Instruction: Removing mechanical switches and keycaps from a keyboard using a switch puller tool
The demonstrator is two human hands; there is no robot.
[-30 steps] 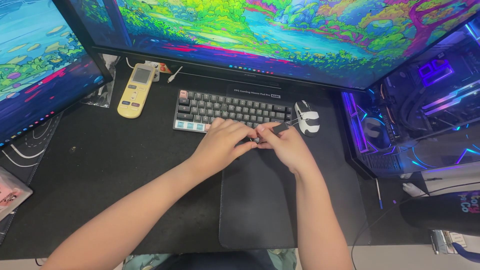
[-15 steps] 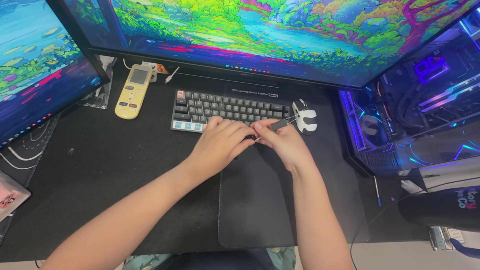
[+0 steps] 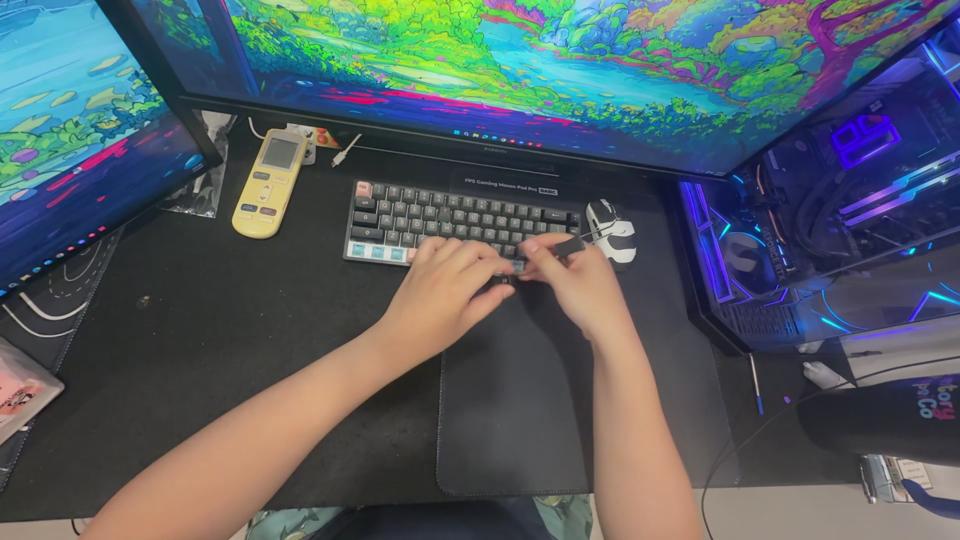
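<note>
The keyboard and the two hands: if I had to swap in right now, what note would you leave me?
Left hand: curled on the front edge of the keyboard, fingertips at the bottom row of keys.
Right hand: pinching a thin dark tool whose tip points at the same spot.
Whether a keycap is already off is hidden by the fingers.
Nearby: white mouse to the keyboard's right, yellow remote to its left, all on the black desk mat.
Every key that shows sits in place.

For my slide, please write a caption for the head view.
Both hands, left hand and right hand, work a thin dark tool at a compact keyboard.
</note>
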